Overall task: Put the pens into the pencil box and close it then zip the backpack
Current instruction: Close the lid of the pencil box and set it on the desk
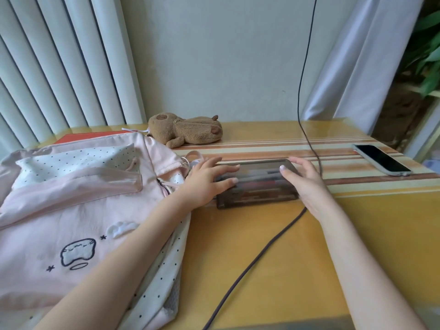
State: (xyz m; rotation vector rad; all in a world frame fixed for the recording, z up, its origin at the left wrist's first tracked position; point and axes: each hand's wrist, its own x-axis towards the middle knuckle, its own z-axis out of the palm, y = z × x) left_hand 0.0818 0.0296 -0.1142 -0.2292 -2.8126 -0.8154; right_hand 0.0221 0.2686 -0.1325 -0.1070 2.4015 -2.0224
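Note:
A dark see-through pencil box (258, 186) lies flat in the middle of the table, its lid down, with several pens visible inside. My left hand (206, 181) rests on the box's left end, fingers spread over the lid. My right hand (302, 178) presses the right end, thumb on top of the lid. A pink backpack (78, 206) with polka-dot lining lies on the left, its top gaping apart near my left wrist.
A brown plush toy (184, 131) lies behind the backpack by the wall. A phone (381, 159) lies at the right edge of the table. A dark cable (262, 253) hangs from above, passes behind the box and runs toward the front edge. A red book (78, 138) peeks from under the backpack.

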